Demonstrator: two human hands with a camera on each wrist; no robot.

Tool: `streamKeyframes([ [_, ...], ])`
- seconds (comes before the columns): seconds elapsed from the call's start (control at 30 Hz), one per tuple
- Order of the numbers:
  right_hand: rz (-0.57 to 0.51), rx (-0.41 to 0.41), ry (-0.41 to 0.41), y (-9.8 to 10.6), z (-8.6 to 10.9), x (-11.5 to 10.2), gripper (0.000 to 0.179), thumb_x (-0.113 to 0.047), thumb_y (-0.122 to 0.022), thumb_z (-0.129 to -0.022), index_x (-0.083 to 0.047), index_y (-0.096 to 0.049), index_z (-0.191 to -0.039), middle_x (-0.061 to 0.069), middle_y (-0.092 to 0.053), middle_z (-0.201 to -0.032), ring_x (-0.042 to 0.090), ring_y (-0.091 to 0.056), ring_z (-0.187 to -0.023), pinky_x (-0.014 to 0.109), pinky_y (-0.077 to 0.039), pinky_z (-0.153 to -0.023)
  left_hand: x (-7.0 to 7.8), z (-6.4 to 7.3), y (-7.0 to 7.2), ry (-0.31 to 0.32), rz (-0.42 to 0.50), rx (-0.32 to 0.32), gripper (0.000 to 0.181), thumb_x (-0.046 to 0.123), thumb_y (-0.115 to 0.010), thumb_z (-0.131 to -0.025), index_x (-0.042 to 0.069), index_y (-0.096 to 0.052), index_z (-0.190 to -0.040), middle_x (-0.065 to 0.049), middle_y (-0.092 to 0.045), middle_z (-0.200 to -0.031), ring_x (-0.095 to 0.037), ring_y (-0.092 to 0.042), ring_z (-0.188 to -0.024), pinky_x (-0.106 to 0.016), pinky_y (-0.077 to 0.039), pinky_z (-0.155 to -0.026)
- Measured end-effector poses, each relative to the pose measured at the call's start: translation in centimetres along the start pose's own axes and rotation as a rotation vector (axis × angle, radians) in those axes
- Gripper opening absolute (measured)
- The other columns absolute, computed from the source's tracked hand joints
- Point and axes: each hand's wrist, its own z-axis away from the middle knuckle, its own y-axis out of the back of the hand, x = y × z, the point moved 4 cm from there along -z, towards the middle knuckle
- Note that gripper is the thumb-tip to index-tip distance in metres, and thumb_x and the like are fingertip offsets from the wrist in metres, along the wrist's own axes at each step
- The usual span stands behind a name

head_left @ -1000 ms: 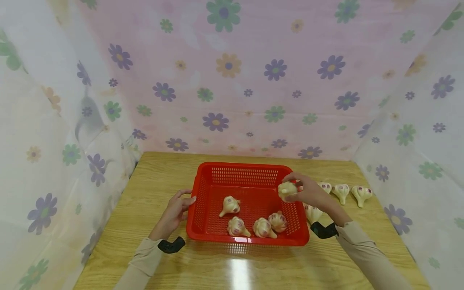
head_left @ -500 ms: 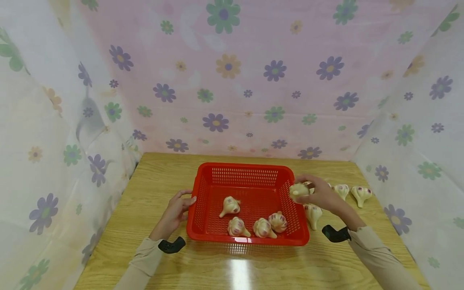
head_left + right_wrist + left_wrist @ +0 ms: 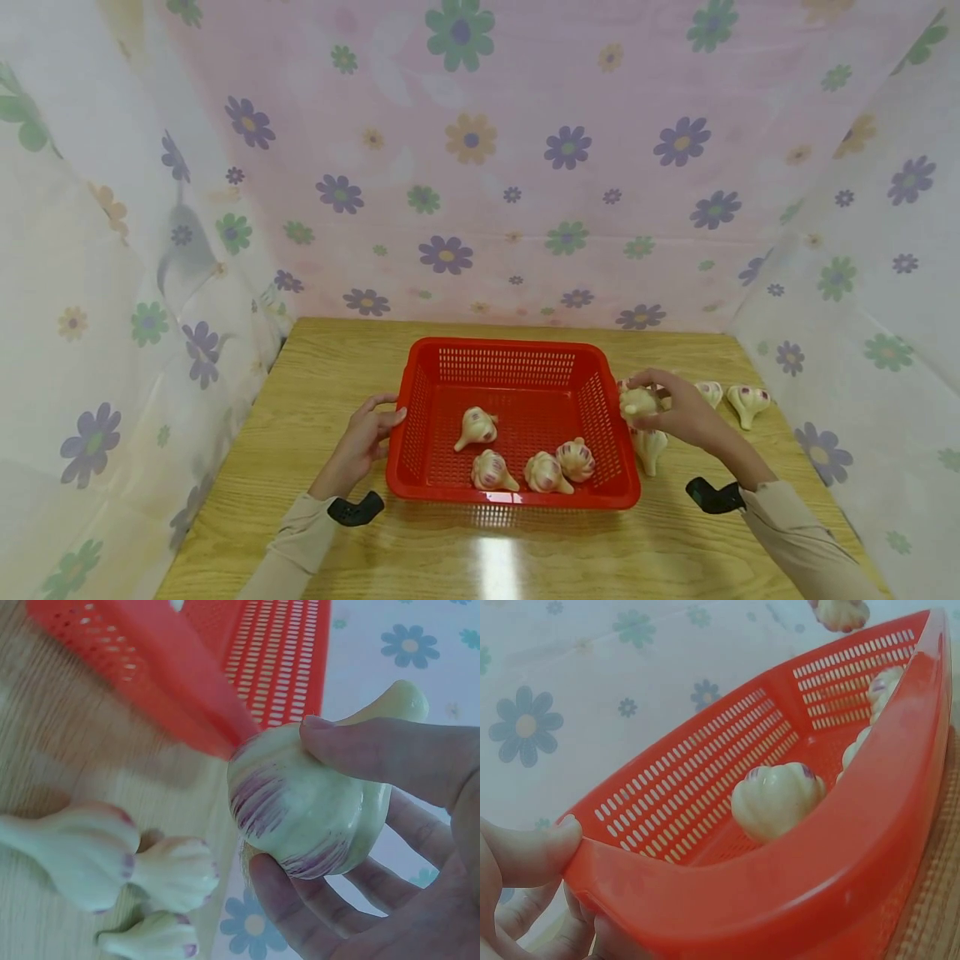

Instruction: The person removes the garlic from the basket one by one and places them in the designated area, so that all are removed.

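A red plastic basket (image 3: 495,498) stands on the table with several garlic bulbs inside, one of them a bulb (image 3: 477,427) at its left. My left hand (image 3: 363,437) grips the basket's left rim, thumb over the edge and fingers against the outer wall. Just outside the right rim, my right hand (image 3: 678,410) pinches a garlic bulb (image 3: 292,799) between thumb and fingers. In the right wrist view the held bulb's stem points up past the thumb. Below the held bulb in the head view, another garlic bulb (image 3: 651,450) lies close against the basket's right side.
More garlic bulbs lie on the table to the right, among them a bulb (image 3: 747,404) near the right edge; my right hand partly covers others. The wooden table (image 3: 337,358) is bounded by flowered cloth (image 3: 517,225) at the back and both sides.
My right hand has carried the garlic bulb rightward from over the basket's inside to beyond its right rim. The left hand and the basket have stayed in place.
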Motion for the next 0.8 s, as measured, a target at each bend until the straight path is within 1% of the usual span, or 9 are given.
streamKeyframes([
  [0.23, 0.034, 0.022, 0.018, 0.3, 0.7, 0.9, 0.046, -0.012, -0.079, -0.076, -0.004, -0.058, -0.116, 0.023, -0.051, -0.126, 0.041, -0.051, -0.099, 0.041, -0.049, -0.066, -0.1, -0.2, 0.1, -0.003, 0.010, -0.008, 0.044, 0.013, -0.063, -0.089, 0.009, -0.044, -0.129, -0.004, -0.064, -0.095, -0.018, -0.061, -0.082, -0.038, -0.052, -0.066],
  [0.43, 0.054, 0.020, 0.028, 0.6, 1.2, 1.7, 0.047, -0.012, -0.078, -0.078, -0.003, -0.057, -0.119, 0.023, -0.050, -0.128, 0.043, -0.050, -0.102, 0.046, -0.049, -0.071, -0.1, 0.0, 0.0, 0.002, 0.012, -0.007, 0.046, 0.014, -0.065, -0.088, 0.010, -0.045, -0.129, -0.005, -0.065, -0.095, -0.017, -0.062, -0.082, -0.037, -0.052, -0.066],
  [0.53, 0.058, 0.023, 0.025, 0.7, 1.3, 2.0, 0.048, -0.012, -0.078, -0.077, -0.003, -0.057, -0.119, 0.024, -0.049, -0.128, 0.044, -0.050, -0.103, 0.048, -0.049, -0.071, -0.1, 0.1, 0.1, 0.003, 0.013, -0.007, 0.046, 0.014, -0.065, -0.088, 0.009, -0.045, -0.129, -0.005, -0.065, -0.096, -0.018, -0.062, -0.082, -0.037, -0.052, -0.066],
  [0.67, 0.079, 0.041, 0.025, 0.9, 1.6, 2.4, 0.048, -0.011, -0.079, -0.076, -0.003, -0.058, -0.118, 0.024, -0.050, -0.126, 0.043, -0.050, -0.104, 0.052, -0.047, -0.077, -0.1, 0.1, 0.1, -0.001, 0.007, -0.009, 0.046, 0.014, -0.065, -0.088, 0.009, -0.044, -0.130, -0.006, -0.065, -0.097, -0.018, -0.062, -0.083, -0.038, -0.053, -0.067],
  [0.77, 0.097, 0.054, 0.029, 1.0, 1.7, 2.6, 0.047, -0.010, -0.079, -0.075, -0.003, -0.059, -0.117, 0.024, -0.051, -0.125, 0.043, -0.051, -0.103, 0.052, -0.046, -0.077, 0.0, 0.0, 0.1, -0.004, 0.009, -0.004, 0.046, 0.014, -0.065, -0.088, 0.009, -0.045, -0.129, -0.006, -0.065, -0.097, -0.019, -0.062, -0.083, -0.038, -0.053, -0.067],
  [0.8, 0.099, 0.058, 0.024, 1.0, 1.8, 2.7, 0.047, -0.009, -0.079, -0.075, -0.003, -0.059, -0.116, 0.024, -0.051, -0.125, 0.043, -0.051, -0.101, 0.051, -0.046, -0.074, 0.0, 0.0, 0.1, -0.002, 0.012, -0.002, 0.045, 0.014, -0.065, -0.088, 0.010, -0.046, -0.129, -0.006, -0.065, -0.097, -0.019, -0.062, -0.083, -0.038, -0.053, -0.067],
])
